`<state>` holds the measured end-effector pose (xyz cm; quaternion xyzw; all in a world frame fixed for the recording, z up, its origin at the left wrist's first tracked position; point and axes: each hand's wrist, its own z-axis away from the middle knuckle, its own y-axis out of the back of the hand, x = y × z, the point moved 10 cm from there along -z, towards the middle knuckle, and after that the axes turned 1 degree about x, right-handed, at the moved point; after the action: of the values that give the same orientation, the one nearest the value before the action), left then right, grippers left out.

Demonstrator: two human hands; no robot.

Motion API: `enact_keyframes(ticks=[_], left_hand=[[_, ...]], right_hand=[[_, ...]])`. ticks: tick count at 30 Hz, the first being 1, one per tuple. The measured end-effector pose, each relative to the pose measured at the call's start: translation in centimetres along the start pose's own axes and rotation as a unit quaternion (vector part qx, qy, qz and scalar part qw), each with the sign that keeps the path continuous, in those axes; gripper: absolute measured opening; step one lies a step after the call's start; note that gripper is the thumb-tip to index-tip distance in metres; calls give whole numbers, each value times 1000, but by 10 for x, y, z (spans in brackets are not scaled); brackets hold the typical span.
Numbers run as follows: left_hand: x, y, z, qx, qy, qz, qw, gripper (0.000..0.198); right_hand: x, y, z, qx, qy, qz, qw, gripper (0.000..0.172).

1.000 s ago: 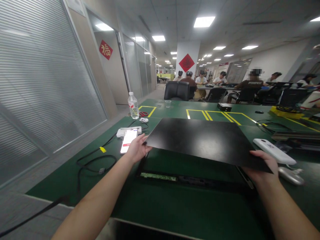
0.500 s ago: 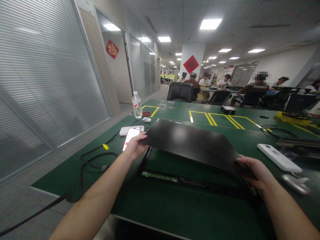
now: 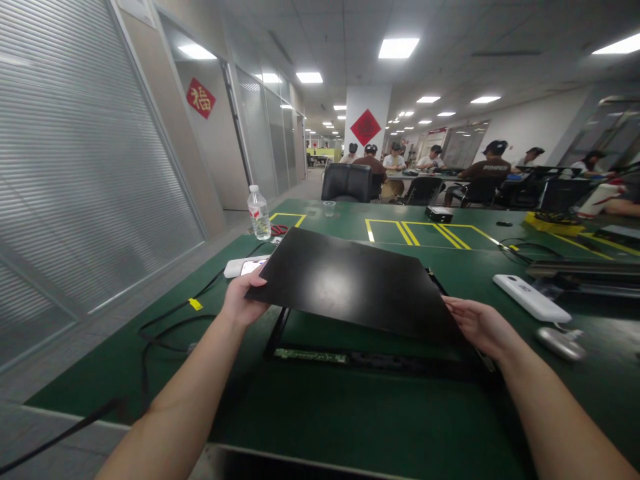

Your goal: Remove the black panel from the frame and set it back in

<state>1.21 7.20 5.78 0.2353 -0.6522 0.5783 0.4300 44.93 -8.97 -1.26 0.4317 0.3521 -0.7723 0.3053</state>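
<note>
A thin black screen panel is held tilted above the table, with a ceiling light reflected on its smooth face. My left hand grips its left corner, thumb on top and the other fingers beneath. At the right edge, my right hand has its fingers closed against the panel, their tips partly hidden. Below lies a black frame, mostly covered by the panel. A green circuit board strip runs along the frame's near side.
On the green table are a bottle, a partly covered phone, a white power bank, a silver mouse-shaped device and a black cable. A chair stands beyond; several people sit farther back.
The panel and both hands have shifted left over the table, and the panel now covers more of the phone. My view has turned slightly right.
</note>
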Motion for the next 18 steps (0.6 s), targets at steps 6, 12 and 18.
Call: enact_keyframes(ticks=[6, 12, 18], left_hand=[[-5, -9, 4, -37, 39, -12, 998, 68], [-3, -4, 1, -7, 26, -13, 1000, 57], [1, 3, -4, 30, -3, -3, 1000, 38]], right_hand=[[0, 8, -7, 15, 19, 69, 997, 21], [-8, 12, -1, 78, 39, 109, 990, 49], [-8, 9, -1, 68, 44, 132, 988, 53]])
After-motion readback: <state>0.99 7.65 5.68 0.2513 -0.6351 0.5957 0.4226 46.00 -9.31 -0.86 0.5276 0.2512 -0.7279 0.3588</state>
